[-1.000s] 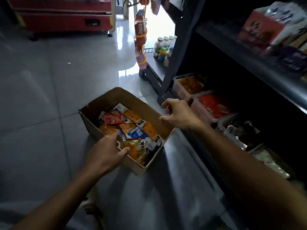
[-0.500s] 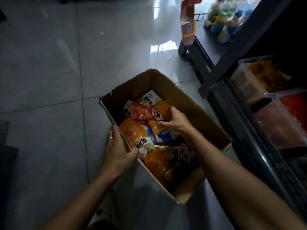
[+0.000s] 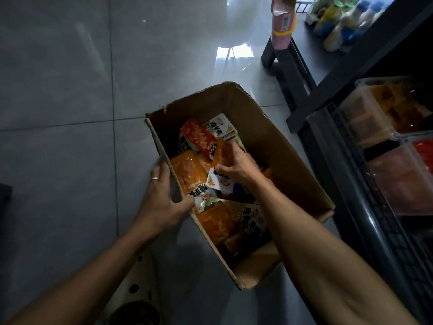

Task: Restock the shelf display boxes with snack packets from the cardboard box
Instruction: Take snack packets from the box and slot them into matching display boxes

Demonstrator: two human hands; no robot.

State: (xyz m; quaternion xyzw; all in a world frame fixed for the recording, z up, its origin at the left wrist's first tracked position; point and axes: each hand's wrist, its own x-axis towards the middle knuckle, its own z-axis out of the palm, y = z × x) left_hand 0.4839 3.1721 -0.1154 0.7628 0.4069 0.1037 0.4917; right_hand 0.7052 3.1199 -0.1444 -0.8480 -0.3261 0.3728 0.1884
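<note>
While your left hand (image 3: 161,195) grips the near-left wall of the open brown cardboard box (image 3: 276,146), fingers outside and thumb hooked over the rim beside a white-and-orange packet, you are steadying the box on the grey tiled floor (image 3: 58,90). Inside it lies a loose heap of orange, red and white foil snack packets (image 3: 199,137), some flat, some overlapping. Your right hand (image 3: 236,164) is down among them near the middle, fingers curled and pinching an orange packet (image 3: 221,152), with a white-ended packet just under the knuckles. Whether you hold one packet or several, you cannot tell from here.

Further right, the clear plastic display boxes (image 3: 372,113) sit on the dark metal bottom shelf (image 3: 332,146), one holding orange packets, the next red.

You seem to be at the picking step. Next, you would likely lift the pinched packet clear of the heap without dragging its neighbours, then carry it right to the box of matching colour.
</note>
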